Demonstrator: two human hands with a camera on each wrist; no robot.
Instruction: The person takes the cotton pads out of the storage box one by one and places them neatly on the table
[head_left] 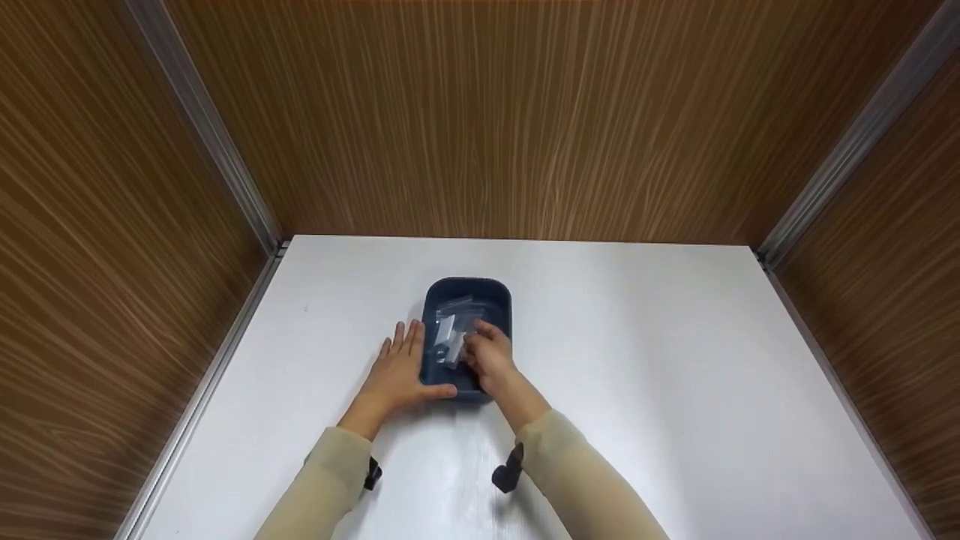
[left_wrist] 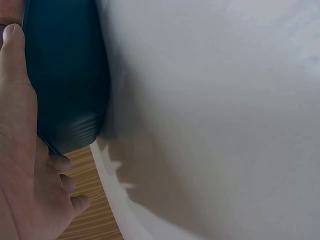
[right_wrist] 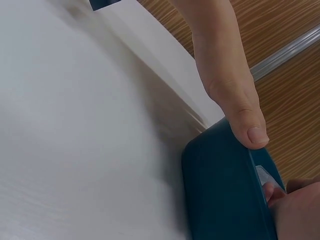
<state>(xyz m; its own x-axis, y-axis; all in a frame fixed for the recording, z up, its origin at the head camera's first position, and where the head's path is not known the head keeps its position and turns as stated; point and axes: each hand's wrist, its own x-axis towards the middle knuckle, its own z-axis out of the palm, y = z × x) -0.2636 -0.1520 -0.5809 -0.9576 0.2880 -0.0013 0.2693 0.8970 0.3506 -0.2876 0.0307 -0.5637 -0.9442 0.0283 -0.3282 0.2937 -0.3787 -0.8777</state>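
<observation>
A dark blue rectangular bin [head_left: 467, 284] with rounded corners stands on the white table. Inside it lie small clear plastic bags [head_left: 452, 334] with white labels or pieces in them. My left hand [head_left: 396, 373] lies against the bin's left side, fingers straight, thumb over the near rim; the left wrist view shows the same hand beside the bin wall [left_wrist: 67, 70]. Reaching in over the right side, my right hand [head_left: 491, 358] has its fingers bent at the right edge of the bags and pinches one there. In the right wrist view, the bin wall [right_wrist: 220, 185] partly hides those fingers.
The white table [head_left: 637, 360] extends around the bin. Wood-grain panels [head_left: 480, 120] enclose it at the back and both sides, with metal rails [head_left: 217, 127] at the corners. Dark wrist-worn devices [head_left: 508, 469] hang at both sleeve cuffs.
</observation>
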